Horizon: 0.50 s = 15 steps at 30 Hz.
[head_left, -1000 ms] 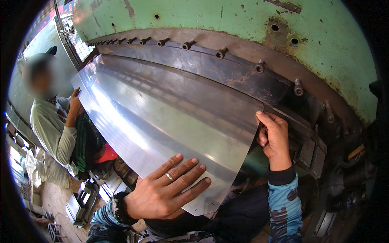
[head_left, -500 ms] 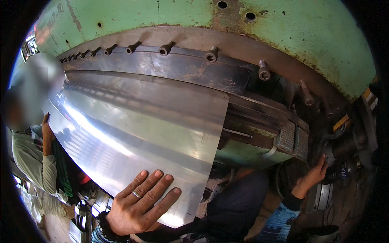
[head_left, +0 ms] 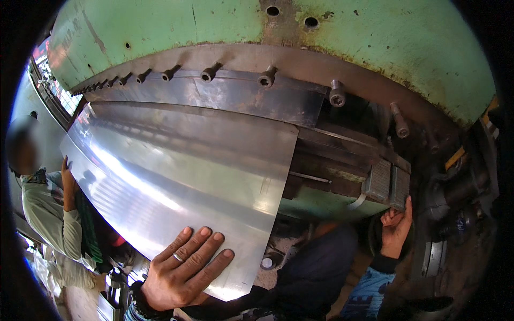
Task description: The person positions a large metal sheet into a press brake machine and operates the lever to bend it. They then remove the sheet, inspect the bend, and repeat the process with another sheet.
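A large shiny metal sheet (head_left: 214,171) runs from the long dark blade bar of a green machine toward me. On its near corner lies my left hand (head_left: 184,267), ring on one finger, four fingers stretched over the top. Its thumb is hidden, apparently under the sheet's edge, so the hand grips the sheet there. To the right, my right hand (head_left: 395,227) is raised, empty, its index finger extended to the lower end of a ribbed metal block (head_left: 400,187) on the machine's bed. The other fingers of that hand are partly curled.
A co-worker in a light sleeve (head_left: 51,214) holds the sheet's far left edge with one hand (head_left: 67,176). Above, the green machine beam (head_left: 203,27) carries a row of protruding socket bolts (head_left: 266,77). Dark pipes (head_left: 466,182) stand at the right.
My right hand has moved left and a little down, its index finger now at the block. My left hand stays on the sheet. The co-worker's head has shifted back from the sheet.
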Motion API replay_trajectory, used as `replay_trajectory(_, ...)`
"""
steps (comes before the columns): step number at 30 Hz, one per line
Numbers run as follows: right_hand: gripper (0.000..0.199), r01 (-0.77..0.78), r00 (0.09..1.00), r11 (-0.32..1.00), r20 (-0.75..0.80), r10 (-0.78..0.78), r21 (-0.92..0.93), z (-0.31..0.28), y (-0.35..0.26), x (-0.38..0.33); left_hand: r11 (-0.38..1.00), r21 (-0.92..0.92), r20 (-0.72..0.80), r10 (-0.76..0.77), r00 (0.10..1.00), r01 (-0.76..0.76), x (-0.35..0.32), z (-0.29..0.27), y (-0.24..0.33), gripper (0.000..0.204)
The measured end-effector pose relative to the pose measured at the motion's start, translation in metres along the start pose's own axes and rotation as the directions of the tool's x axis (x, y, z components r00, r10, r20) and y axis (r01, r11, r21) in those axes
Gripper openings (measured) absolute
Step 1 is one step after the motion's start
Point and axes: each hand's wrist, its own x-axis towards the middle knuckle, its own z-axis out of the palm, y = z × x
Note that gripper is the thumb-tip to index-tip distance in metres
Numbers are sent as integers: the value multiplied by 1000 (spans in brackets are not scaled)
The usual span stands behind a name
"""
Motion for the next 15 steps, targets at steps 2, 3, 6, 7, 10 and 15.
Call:
replay_trajectory(2,48,3,999,1000,-39,-3,2,0,1,2,1000,3,2,3,1000,-3,0,-1,0,63)
replay_trajectory(3,47,19,999,1000,-28,-19,-4,0,2,2,1000,1,-3,4,1000,-4,0,-1,0,63)
replay_trajectory(6,46,96,995,995,-27,-96,-3,0,5,4,1000,-5,-23,8,1000,-8,0,0,-1,65)
replay_trajectory(7,46,106,994,994,-33,-106,7,-1,6,4,1000,2,-24,14,1000,-14,0,0,-1,66)
replay_trajectory(10,46,134,991,991,-3,-134,2,-1,8,6,999,32,-30,43,999,-42,1,0,-3,70)
replay_trajectory(15,40,94,994,995,-50,-92,35,-3,8,6,999,19,-43,30,999,-29,1,-3,-2,73)
